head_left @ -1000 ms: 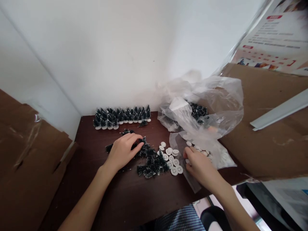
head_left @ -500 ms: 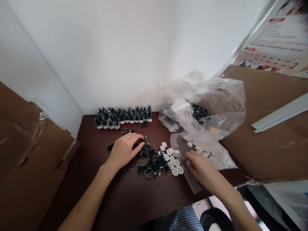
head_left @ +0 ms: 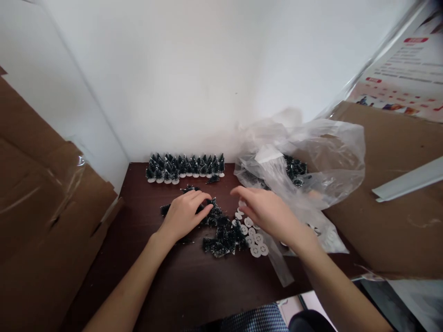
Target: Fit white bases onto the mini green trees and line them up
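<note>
My left hand (head_left: 187, 213) is curled over the loose dark-green miniature trees (head_left: 223, 237), with a small frosted miniature tree (head_left: 214, 203) at its thumb and fingertips. Its grip on that tree is partly hidden. To the right, my right hand (head_left: 265, 210) has its fingers bent together around a white round base (head_left: 241, 204), which shows only in part. Several flat white round bases (head_left: 255, 240) with slotted centres lie beside the loose trees, below my right hand.
Rows of miniature trees on white bases (head_left: 187, 166) stand along the wall. One tree (head_left: 213, 179) lies in front of them. A crumpled clear plastic bag (head_left: 332, 138) holds more trees and bases at right. Cardboard boxes (head_left: 44, 198) flank the brown table (head_left: 204, 286).
My right hand has moved left and up from the bag's edge, carrying a white base towards my left hand. My left hand keeps its pose; the whole view has shifted slightly.
</note>
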The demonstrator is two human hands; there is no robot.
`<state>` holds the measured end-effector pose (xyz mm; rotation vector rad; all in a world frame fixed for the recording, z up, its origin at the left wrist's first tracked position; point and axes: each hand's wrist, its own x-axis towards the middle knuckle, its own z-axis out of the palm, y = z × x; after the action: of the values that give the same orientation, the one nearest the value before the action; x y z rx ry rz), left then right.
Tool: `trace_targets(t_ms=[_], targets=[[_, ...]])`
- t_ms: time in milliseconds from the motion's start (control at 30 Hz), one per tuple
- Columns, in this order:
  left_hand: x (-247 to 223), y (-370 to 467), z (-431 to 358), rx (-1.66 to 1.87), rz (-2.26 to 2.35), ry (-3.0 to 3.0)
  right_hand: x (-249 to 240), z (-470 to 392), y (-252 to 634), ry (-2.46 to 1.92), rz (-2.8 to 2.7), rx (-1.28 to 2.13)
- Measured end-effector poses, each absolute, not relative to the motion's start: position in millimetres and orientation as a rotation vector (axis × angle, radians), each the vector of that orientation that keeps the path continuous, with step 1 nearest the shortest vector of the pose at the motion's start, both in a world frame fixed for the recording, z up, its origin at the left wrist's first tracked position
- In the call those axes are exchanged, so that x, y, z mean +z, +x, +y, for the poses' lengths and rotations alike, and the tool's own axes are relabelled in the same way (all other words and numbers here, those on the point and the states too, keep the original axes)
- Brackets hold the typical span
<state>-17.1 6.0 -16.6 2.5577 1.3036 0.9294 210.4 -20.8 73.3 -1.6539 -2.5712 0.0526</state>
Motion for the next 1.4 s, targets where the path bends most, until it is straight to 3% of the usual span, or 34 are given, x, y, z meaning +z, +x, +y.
trace_targets(t_ms=[300,633,833,1233,1400], targets=[[-13.0,-16.7,6.7,1.116,1.330,2.619,64.9,53.8,150.6,-1.832,-2.759,0.132],[-8.7,-15.9,5.0,1.300,1.376,2.519,70.4,61.5,142.2,-1.911,-2.826,0.281],[-10.4,-13.8,6.0,1.416,1.276,2.204,87.1,50.0,167.9,-1.615,-2.761,0.372],[-8.3,-14.8,10.2,1.509,1.281,1.557,38.1,29.4,190.7,-1.145,-2.466,0.943],[-6.9,-25.1,14.1,1.526,1.435,1.668,24.0,32.8,191.6,-1.197,-2.150,0.748]])
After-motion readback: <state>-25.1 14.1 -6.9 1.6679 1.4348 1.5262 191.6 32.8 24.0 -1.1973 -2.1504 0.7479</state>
